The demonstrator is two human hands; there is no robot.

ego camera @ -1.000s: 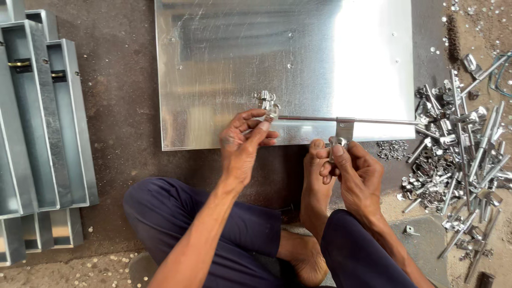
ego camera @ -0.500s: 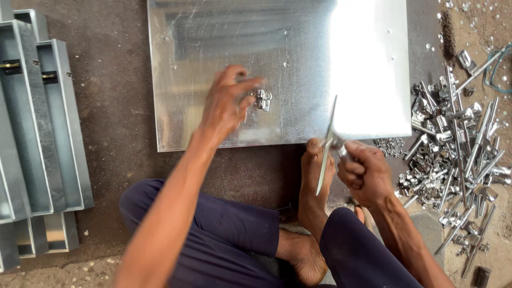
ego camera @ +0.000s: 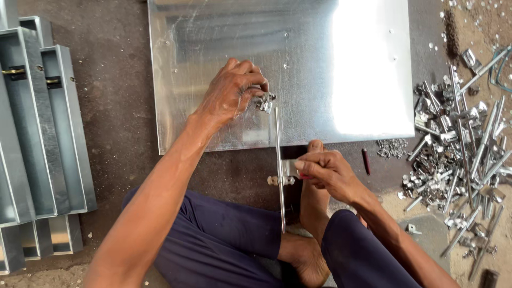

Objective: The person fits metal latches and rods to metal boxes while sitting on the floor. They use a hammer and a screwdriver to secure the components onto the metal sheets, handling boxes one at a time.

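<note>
Since half a second earlier, I saw the long thin steel rod (ego camera: 279,165) swing upright, lying from the shiny sheet-metal panel (ego camera: 213,53) on the floor down toward the feet. The left hand (ego camera: 230,92) had closed its grip on the small metal latch fitting (ego camera: 265,102) at the rod's top; the right hand (ego camera: 322,169) pinched the sliding bracket (ego camera: 287,172) midway. The loose metal hardware pile (ego camera: 458,154) lay to the right.

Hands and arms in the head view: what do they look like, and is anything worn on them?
Both arms are bare to above the elbow: no sleeves, gloves, watch or rings visible. The left hand and right hand are ungloved. Dark navy trousers cover the legs; the feet are bare.
</note>
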